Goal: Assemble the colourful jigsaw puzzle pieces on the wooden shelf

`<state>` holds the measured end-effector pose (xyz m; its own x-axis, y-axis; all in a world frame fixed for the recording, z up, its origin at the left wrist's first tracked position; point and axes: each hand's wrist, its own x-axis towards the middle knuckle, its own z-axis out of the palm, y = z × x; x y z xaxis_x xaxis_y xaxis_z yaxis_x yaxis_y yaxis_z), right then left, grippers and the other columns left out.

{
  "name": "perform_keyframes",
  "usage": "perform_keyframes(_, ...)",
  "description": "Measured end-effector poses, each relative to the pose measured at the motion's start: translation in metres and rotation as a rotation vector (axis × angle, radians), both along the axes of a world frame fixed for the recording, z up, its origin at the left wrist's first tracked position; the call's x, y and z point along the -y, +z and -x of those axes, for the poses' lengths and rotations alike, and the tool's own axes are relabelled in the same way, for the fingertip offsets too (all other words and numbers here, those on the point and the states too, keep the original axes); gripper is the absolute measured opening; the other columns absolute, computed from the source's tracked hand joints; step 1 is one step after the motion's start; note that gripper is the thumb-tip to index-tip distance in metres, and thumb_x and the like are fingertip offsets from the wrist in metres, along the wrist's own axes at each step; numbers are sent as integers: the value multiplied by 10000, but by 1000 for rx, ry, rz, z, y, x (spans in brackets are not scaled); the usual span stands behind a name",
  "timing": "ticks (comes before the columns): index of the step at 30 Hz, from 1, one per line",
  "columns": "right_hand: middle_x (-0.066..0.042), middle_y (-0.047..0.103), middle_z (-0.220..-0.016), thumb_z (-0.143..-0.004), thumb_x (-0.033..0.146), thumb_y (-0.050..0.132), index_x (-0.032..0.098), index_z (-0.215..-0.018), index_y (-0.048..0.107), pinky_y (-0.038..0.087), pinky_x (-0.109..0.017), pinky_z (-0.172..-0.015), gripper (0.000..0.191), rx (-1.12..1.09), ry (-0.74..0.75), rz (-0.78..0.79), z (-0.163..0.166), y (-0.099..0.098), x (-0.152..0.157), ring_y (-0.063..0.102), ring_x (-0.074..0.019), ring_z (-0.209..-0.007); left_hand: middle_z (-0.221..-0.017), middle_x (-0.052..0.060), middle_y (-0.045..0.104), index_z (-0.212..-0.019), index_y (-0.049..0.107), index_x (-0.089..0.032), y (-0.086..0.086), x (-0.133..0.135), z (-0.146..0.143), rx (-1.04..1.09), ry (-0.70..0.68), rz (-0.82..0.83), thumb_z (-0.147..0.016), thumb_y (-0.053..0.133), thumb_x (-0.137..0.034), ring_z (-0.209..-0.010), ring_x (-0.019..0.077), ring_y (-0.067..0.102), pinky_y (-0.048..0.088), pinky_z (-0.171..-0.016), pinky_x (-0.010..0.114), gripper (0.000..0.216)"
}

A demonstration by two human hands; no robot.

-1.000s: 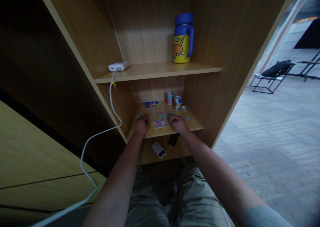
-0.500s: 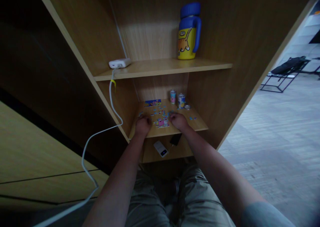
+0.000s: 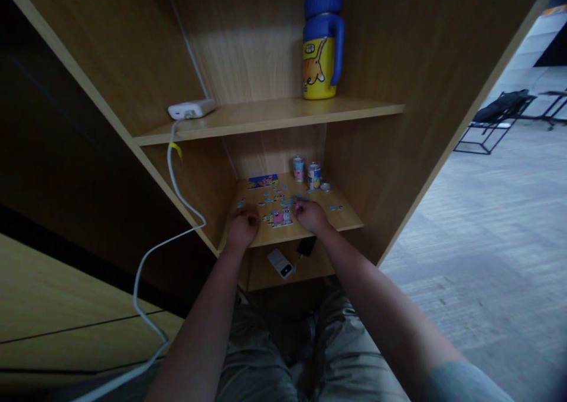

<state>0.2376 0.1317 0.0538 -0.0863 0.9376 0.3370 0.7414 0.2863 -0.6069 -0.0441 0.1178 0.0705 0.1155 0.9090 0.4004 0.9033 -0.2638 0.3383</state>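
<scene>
A partly joined puzzle patch (image 3: 278,218) in pink and yellow lies near the front of a wooden shelf (image 3: 343,221), with several loose blue pieces (image 3: 277,199) scattered behind it. My left hand (image 3: 241,225) rests just left of the patch, fingers curled under. My right hand (image 3: 310,215) rests on the patch's right edge, fingers curled as well. What either hand pinches is too small to see. A picture card (image 3: 263,181) lies at the back of the shelf.
Two small cans (image 3: 307,173) and a round lid (image 3: 325,186) stand at the shelf's back right. A blue and yellow jug (image 3: 321,45) and a white charger (image 3: 191,108) with a cable (image 3: 172,172) sit on the upper shelf. Below lie a white power bank (image 3: 280,262) and a phone (image 3: 306,246).
Both hands stay beside the joined patch, with the right hand shifted slightly toward it. The camera view has swung a little, so the shelves sit differently in frame.
</scene>
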Motion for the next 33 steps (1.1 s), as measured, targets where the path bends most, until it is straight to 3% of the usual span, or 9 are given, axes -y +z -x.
perform_keyframes(8,-24,830,-952,-905,124,635,256,-883,806,479,-282,-789,217,0,10,0,-1,-1,1,731,-219,-901,-1200,78,803,-975,839,-242,1,4,8,136,-51,47,-903,662,-200,-1220,261,730,544,-1192,416,195)
perform_keyframes(13,-19,828,-947,-916,138,643,261,-883,807,488,-278,-811,207,-18,17,-7,-1,0,2,723,-214,-889,-1204,126,775,-961,823,-211,1,8,7,115,-104,44,-917,768,-367,-1240,290,710,539,-1189,461,171)
perform_keyframes(21,-20,824,-944,-892,99,636,259,-852,793,488,-285,-830,228,-47,42,-5,-2,2,3,725,-219,-908,-1127,84,792,-909,808,-247,-4,0,14,191,-214,70,-919,768,-345,-1135,251,733,573,-1107,422,106)
perform_keyframes(33,-25,826,-952,-907,110,631,252,-868,797,480,-283,-813,221,-24,29,-8,-1,0,4,725,-219,-902,-1196,102,773,-945,803,-236,-5,0,14,147,-110,59,-890,829,-421,-1251,276,702,534,-1183,420,195)
